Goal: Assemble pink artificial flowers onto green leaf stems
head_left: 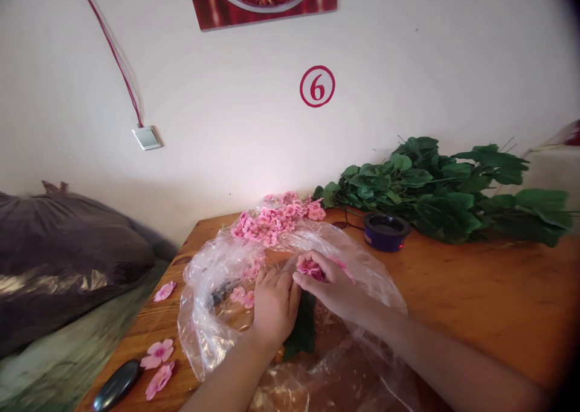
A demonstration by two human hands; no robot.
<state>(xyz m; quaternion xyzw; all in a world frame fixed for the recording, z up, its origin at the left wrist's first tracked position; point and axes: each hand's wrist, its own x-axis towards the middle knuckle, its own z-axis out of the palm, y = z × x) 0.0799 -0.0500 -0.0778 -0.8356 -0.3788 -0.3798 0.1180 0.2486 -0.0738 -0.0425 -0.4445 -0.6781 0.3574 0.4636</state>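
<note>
Two hands: right hand [327, 286] pinching pink blossom [310, 269], left hand [274, 306] closed over leaf [301, 333]; blossom heap [276, 218], leaf sprays [435, 194] remaining beyond hands.

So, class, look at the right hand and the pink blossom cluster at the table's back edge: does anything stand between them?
Yes: a raised fold of the clear plastic bag curves across between the right hand, which pinches a pink flower, and the pink blossom cluster.
</note>
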